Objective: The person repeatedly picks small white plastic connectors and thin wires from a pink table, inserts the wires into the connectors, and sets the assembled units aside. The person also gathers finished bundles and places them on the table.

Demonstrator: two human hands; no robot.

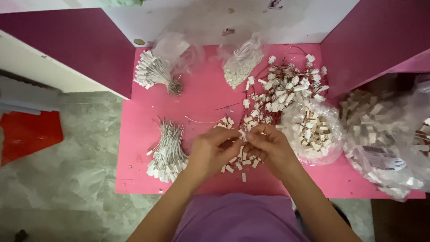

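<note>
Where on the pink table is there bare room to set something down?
Bare patches on the table: the left-middle strip between the upper bundle and lower bundle, and the centre behind the hands. Crowded: the connector pile and bags at right.

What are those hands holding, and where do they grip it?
Both hands pinch a small white connector between their fingers, above the loose pile; the exact spot gripped is hidden.

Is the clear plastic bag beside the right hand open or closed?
Open. The clear plastic bag is spread wide on the pink table, and the small white connectors inside lie uncovered.
</note>
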